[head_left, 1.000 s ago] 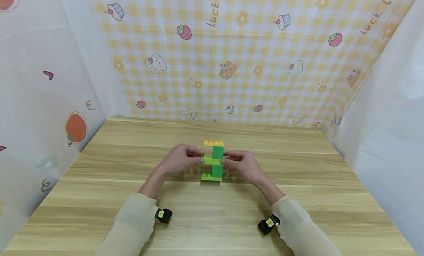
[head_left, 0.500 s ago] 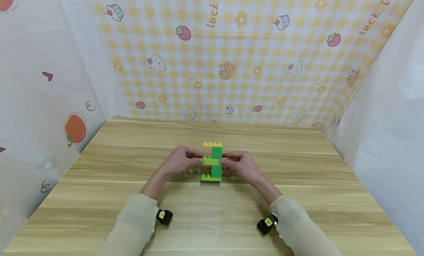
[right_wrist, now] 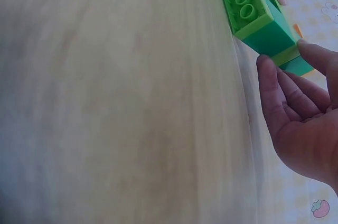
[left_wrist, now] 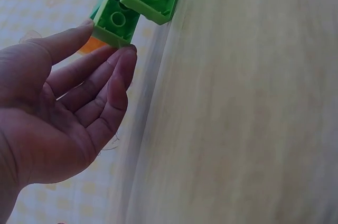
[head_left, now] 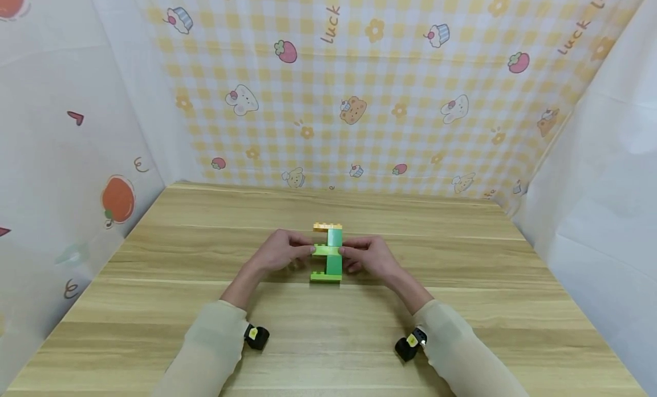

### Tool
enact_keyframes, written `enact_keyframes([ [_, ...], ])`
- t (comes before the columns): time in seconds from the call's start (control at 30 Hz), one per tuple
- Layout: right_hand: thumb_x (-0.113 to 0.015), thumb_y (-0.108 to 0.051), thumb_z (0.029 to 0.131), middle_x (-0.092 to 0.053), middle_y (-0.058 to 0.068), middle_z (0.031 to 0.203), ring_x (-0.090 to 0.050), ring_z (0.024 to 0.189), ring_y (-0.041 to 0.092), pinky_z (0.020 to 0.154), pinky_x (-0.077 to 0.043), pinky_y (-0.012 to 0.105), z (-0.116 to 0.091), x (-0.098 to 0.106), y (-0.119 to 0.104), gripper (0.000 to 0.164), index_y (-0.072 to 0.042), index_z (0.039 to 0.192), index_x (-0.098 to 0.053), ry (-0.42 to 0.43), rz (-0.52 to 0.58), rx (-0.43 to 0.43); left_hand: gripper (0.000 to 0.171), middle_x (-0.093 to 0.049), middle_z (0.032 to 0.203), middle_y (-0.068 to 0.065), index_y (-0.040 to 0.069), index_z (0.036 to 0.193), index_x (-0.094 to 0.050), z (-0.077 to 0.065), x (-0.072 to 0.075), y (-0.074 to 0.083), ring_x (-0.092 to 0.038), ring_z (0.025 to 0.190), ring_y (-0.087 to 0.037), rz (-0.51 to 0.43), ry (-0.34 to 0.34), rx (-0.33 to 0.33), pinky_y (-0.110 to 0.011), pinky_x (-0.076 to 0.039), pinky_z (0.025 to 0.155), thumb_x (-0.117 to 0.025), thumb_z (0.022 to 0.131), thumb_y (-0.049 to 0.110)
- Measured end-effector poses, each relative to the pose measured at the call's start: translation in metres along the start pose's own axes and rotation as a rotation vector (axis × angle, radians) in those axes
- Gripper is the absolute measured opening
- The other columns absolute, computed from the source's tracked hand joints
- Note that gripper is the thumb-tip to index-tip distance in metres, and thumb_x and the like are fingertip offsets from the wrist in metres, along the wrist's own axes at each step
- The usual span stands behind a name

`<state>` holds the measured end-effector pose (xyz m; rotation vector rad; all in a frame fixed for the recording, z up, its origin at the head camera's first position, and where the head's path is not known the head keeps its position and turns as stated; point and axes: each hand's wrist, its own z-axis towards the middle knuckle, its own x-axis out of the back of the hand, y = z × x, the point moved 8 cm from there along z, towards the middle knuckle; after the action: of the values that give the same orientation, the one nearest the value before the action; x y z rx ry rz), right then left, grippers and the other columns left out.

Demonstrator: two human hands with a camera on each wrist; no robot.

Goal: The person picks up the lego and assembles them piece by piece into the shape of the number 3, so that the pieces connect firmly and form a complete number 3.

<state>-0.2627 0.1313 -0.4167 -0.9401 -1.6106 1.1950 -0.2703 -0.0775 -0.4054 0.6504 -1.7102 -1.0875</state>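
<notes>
A stack of toy building bricks [head_left: 334, 265] stands over the table in the head view, shaped like a reversed letter E. Its middle brick [head_left: 326, 250] and bottom brick [head_left: 325, 278] are lime green, its top brick [head_left: 327, 226] is yellow-orange, and darker green bricks join them along the right side. My left hand [head_left: 279, 251] pinches the free left end of the middle brick between thumb and fingers. On the other side, my right hand [head_left: 372, 256] grips the joined end of that brick. Hollow undersides of the lime bricks [left_wrist: 117, 20] show in the left wrist view.
The wooden table [head_left: 328, 345] spreads beneath both forearms. Behind it hangs a yellow checked cloth [head_left: 318, 100], and white sheets [head_left: 605, 174] flank the sides. A small black camera [head_left: 256, 337] is strapped at each wrist.
The brick stack has tilted slightly, its yellow-orange top coming lower in the head view. It has shifted a little left, the right hand along with it. Both hands keep their hold.
</notes>
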Motion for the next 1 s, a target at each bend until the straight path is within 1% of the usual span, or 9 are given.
enact_keyframes([
  [0.27, -0.071, -0.017, 0.102, -0.080, 0.014, 0.099, -0.075, 0.080, 0.016, 0.075, -0.064, 0.032, 0.004, 0.001, 0.002, 0.038, 0.009, 0.129, -0.070, 0.018, 0.043, -0.049, 0.027, -0.079, 0.100, -0.010, 0.004, 0.119, -0.079, 0.002, 0.000, -0.002, -0.069, 0.082, -0.017, 0.000, 0.072, 0.037, -0.030, -0.055, 0.070, -0.071, 0.102, 0.024],
  [0.47, -0.071, -0.014, 0.101, -0.080, 0.018, 0.101, -0.076, 0.078, 0.016, 0.074, -0.064, 0.033, 0.006, 0.001, 0.002, 0.035, 0.010, 0.126, -0.071, 0.058, 0.064, -0.070, 0.027, -0.079, 0.099, -0.010, 0.003, 0.118, -0.079, 0.003, -0.001, -0.001, -0.070, 0.082, -0.016, 0.021, 0.117, 0.061, -0.028, -0.055, 0.069, -0.071, 0.102, 0.023],
  [0.63, -0.072, -0.012, 0.100, -0.080, 0.020, 0.099, -0.076, 0.074, 0.015, 0.072, -0.064, 0.033, 0.009, 0.001, 0.004, 0.031, 0.010, 0.122, -0.074, 0.098, 0.076, -0.088, 0.025, -0.078, 0.099, -0.010, 0.004, 0.116, -0.080, 0.006, -0.001, 0.000, -0.071, 0.080, -0.015, 0.032, 0.150, 0.078, -0.026, -0.054, 0.067, -0.071, 0.102, 0.022],
  [0.83, -0.075, -0.012, 0.099, -0.080, 0.020, 0.097, -0.076, 0.071, 0.014, 0.070, -0.064, 0.032, 0.012, 0.002, 0.008, 0.027, 0.007, 0.118, -0.077, 0.138, 0.080, -0.106, 0.022, -0.078, 0.095, -0.009, 0.004, 0.109, -0.082, 0.007, -0.002, 0.000, -0.070, 0.076, -0.015, 0.055, 0.176, 0.078, -0.024, -0.050, 0.063, -0.071, 0.102, 0.021],
  [1.0, -0.075, -0.012, 0.098, -0.080, 0.022, 0.097, -0.076, 0.068, 0.015, 0.069, -0.064, 0.033, 0.011, 0.002, 0.009, 0.027, 0.008, 0.116, -0.077, 0.158, 0.070, -0.094, 0.020, -0.078, 0.093, -0.008, 0.005, 0.105, -0.083, 0.007, -0.004, 0.001, -0.068, 0.076, -0.015, 0.088, 0.192, 0.071, -0.024, -0.047, 0.063, -0.070, 0.103, 0.020],
])
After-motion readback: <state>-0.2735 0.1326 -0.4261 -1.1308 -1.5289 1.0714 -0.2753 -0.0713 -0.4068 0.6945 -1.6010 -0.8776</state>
